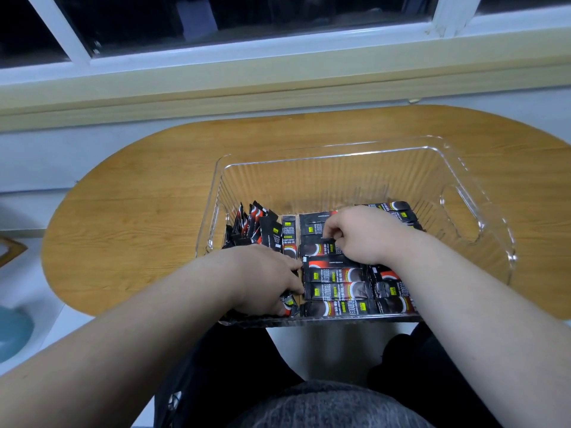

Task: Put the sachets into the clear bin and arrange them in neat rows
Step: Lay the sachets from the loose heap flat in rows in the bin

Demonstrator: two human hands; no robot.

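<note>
place: home room | cues: oval wooden side table | white-framed window close behind it

- Window spans the top of the view: white frames, black panes.
- Sill: pale yellow-green ledge under the frames, running the full width.
- Wall below the sill: pale, bluish white.
- Table: wood-grain top with rounded ends, far edge close to the wall under the window.
- Floor: pale, seen left of the table.
- Blue round thing low at the left edge, cut off; cannot tell what it is.
- Brown-edged corner just above it, also cut off.
- Light cool and even; shadows soft.
</note>
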